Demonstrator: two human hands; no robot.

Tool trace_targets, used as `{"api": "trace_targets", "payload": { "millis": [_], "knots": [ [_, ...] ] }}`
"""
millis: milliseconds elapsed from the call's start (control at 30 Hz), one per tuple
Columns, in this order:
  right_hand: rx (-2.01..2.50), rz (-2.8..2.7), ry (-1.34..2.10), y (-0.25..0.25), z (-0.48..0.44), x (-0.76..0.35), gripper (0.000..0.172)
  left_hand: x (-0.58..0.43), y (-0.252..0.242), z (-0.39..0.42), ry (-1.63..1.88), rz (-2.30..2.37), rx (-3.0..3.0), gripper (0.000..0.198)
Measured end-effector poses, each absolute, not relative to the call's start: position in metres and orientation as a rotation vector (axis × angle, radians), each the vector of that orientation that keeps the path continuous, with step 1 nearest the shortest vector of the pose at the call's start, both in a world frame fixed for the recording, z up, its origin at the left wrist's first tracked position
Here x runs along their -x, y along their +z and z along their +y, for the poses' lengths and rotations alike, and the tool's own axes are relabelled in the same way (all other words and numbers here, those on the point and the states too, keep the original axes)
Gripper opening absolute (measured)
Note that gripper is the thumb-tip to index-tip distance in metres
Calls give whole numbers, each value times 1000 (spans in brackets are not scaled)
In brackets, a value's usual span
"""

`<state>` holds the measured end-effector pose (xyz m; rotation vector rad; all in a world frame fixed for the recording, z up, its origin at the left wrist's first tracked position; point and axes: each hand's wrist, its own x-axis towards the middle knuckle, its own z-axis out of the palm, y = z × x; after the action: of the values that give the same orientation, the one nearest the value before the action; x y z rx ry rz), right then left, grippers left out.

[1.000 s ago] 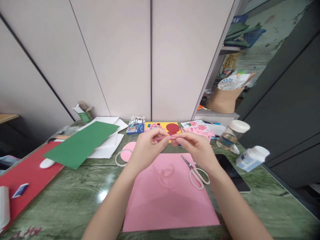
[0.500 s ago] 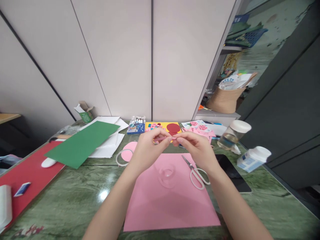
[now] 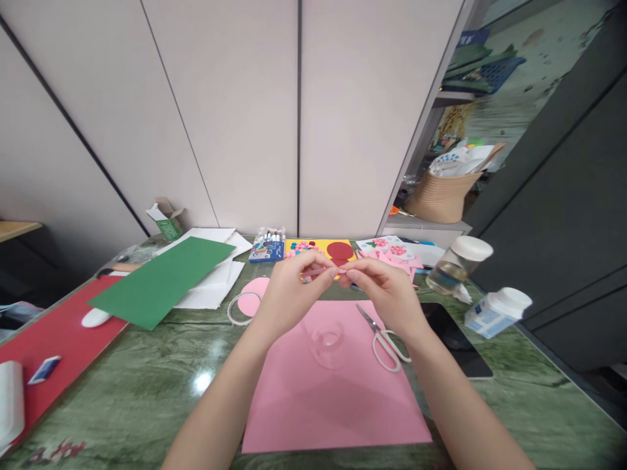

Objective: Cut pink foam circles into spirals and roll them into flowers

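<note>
The person's left hand [image 3: 295, 290] and right hand [image 3: 386, 294] pinch a thin pink strip [image 3: 316, 271] between their fingertips, close together; the strip is held up around the far edge of the pink sheet [image 3: 337, 414], which lies on the green table [image 3: 147, 391] with scissors [image 3: 385, 343] on it; beyond the sheet, slightly left, a blue box [image 3: 267, 252] holds marker pens; farther left of the sheet stands an opened green carton [image 3: 169, 227], its contents hidden; right of the sheet, a white-capped clear jar [image 3: 454, 264] is partly filled with pale liquid; nearer, a white bottle [image 3: 497, 312] conceals its contents; beyond the sheet, far right, a shelved woven basket [image 3: 438, 198] bristles with papers [image 3: 458, 163].
</note>
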<state>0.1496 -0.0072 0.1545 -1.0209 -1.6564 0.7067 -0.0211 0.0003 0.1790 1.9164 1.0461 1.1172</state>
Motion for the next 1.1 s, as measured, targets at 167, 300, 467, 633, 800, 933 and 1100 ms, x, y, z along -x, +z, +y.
{"api": "trace_targets", "payload": {
  "millis": [167, 300, 467, 633, 800, 933, 1100],
  "knots": [
    [1023, -1650, 714, 156, -7, -149, 14, 21, 178, 0, 1127, 1044, -1931, 16],
    [1023, -1651, 713, 156, -7, -149, 13, 21, 178, 1, 1128, 1038, -1925, 14],
    [1023, -1651, 708, 155, -7, -148, 13, 21, 180, 0, 1123, 1046, -1920, 14],
    [1025, -1645, 737, 156, -9, -149, 12, 20, 180, -1, 1121, 1046, -1924, 13],
    [1034, -1642, 755, 157, -9, -149, 11, 20, 179, -1, 1115, 1031, -1938, 13],
    [1032, -1645, 750, 157, -9, -149, 11, 20, 179, -1, 1125, 1037, -1954, 13],
    [1024, -1637, 740, 157, -9, -149, 9, 19, 179, -2, 1135, 1033, -1959, 11]
  ]
}}
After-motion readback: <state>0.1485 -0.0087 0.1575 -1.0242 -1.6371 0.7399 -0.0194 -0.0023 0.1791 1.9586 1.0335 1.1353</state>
